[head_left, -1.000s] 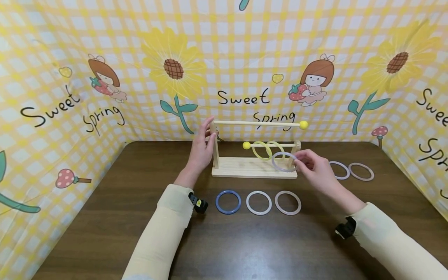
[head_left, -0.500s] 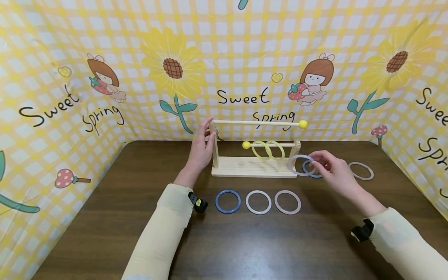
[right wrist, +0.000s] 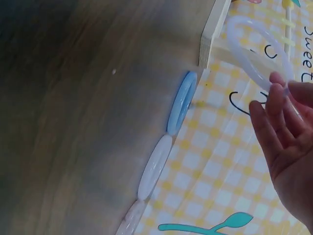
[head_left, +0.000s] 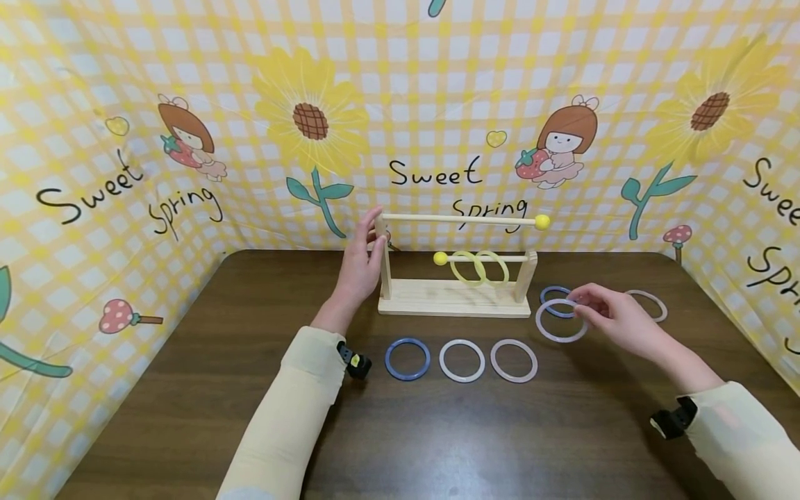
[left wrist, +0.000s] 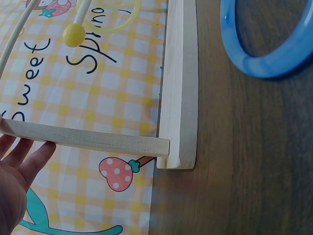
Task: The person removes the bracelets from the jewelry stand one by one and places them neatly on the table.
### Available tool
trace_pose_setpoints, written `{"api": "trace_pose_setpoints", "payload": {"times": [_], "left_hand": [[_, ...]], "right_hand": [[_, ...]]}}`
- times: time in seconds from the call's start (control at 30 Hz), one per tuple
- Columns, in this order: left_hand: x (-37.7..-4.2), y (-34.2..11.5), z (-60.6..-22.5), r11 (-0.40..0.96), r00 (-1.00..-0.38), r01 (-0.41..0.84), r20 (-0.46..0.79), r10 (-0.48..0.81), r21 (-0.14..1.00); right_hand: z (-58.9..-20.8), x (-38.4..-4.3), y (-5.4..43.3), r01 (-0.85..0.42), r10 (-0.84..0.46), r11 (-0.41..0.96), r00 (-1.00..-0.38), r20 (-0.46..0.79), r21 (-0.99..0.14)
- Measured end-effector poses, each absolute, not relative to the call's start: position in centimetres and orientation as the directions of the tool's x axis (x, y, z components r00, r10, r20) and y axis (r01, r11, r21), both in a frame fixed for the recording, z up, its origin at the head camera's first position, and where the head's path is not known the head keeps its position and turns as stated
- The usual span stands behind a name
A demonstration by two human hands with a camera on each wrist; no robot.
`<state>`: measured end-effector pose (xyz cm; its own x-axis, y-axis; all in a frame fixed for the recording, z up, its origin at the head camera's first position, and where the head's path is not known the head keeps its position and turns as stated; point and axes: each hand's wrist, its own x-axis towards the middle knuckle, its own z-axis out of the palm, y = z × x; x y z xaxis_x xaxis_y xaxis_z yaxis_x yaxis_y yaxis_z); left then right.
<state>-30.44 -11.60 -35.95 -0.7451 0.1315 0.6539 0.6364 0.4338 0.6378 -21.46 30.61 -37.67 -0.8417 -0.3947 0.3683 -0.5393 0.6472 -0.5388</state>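
My right hand [head_left: 615, 319] pinches a pale lavender ring [head_left: 540, 330] between thumb and fingers, held above the table right of the wooden peg stand [head_left: 453, 305]. In the right wrist view the same ring [right wrist: 232, 36] rises from my fingertips. Fairly straight fingers of my left hand [head_left: 357, 267] touch the stand's tall left upright [head_left: 385, 267]. The left wrist view has those fingertips [left wrist: 46, 149] against its outer side; the thumb is not clear there. Two yellow rings [head_left: 455, 271] hang on the lower peg, and the upper peg [head_left: 462, 219] carries none.
In front of the stand lie a blue ring [head_left: 388, 360], a white ring [head_left: 443, 362] and a pale pinkish ring [head_left: 494, 362]. Behind my right hand are another blue ring [head_left: 544, 298] and a pale ring [head_left: 659, 306]. A checked cloth [head_left: 437, 104] backs the brown table [head_left: 250, 292].
My right hand has moved right and toward me, carrying the lavender ring from in front of the lower peg to beside the stand. The left hand stays on the upright.
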Motion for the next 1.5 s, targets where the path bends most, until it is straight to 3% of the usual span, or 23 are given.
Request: {"api": "trace_pose_setpoints", "payload": {"times": [0.43, 0.67, 0.93, 1.5], "left_hand": [[-30.4, -11.6, -36.0, 0.427, -0.748, 0.634, 0.650, 0.131, 0.645], [-30.4, -11.6, -36.0, 0.427, -0.748, 0.634, 0.651, 0.127, 0.645], [-30.5, -11.6, -36.1, 0.437, -0.750, 0.630, 0.650, 0.127, 0.642], [-30.3, -11.6, -36.0, 0.438, -0.743, 0.637, 0.657, 0.128, 0.635]], "right_hand": [[-38.6, -21.9, 32.1, -0.502, -0.507, 0.586, -0.839, 0.195, -0.636], [-39.5, -22.8, 32.7, -0.508, -0.549, 0.554, -0.818, 0.169, -0.659], [-39.9, -23.1, 32.6, -0.446, -0.550, 0.635, -0.835, 0.037, -0.631], [-40.5, -23.2, 32.1, -0.543, -0.596, 0.667, -0.800, 0.071, -0.510]]}}
